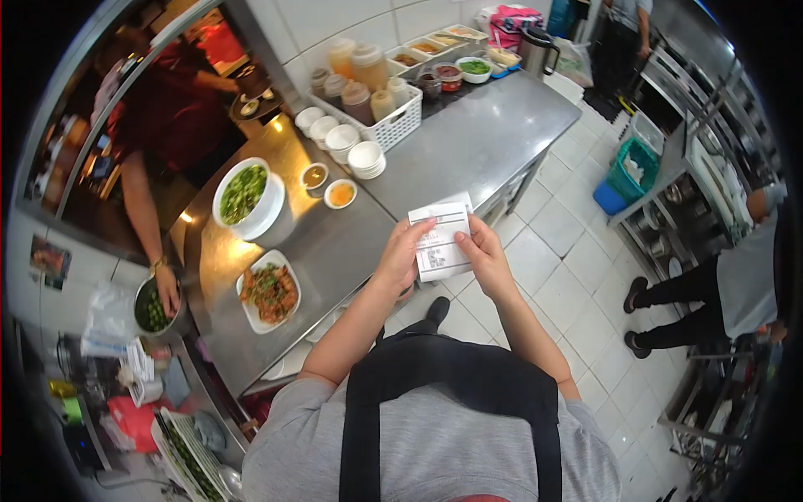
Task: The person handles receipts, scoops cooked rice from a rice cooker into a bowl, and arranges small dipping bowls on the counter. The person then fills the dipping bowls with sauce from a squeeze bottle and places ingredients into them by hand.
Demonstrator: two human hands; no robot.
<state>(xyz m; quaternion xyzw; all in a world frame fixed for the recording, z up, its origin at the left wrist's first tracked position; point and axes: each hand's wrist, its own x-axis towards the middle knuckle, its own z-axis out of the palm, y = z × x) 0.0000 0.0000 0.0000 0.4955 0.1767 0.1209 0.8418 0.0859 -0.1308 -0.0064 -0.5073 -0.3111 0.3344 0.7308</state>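
Observation:
Both of my hands hold a small stack of printed order slips (442, 244) in front of my chest, above the floor beside the counter. My left hand (401, 253) grips the left edge, its thumb lying over the top slip. On the right edge my right hand (488, 258) pinches the paper with the thumb on its face. Left of the slips, on the steel counter (351, 251), are a white bowl of green vegetables (245, 194), a white dish of saucy food with herbs (269, 291), and two small sauce cups (340, 194).
A white basket of sauce bottles (393, 125) and stacked small bowls (365, 157) stand at the counter's back. Through the hatch, a co-worker's hand (167, 289) reaches into a metal pot (150, 309). Another person (744, 276) stands at right, near a blue bin (623, 180).

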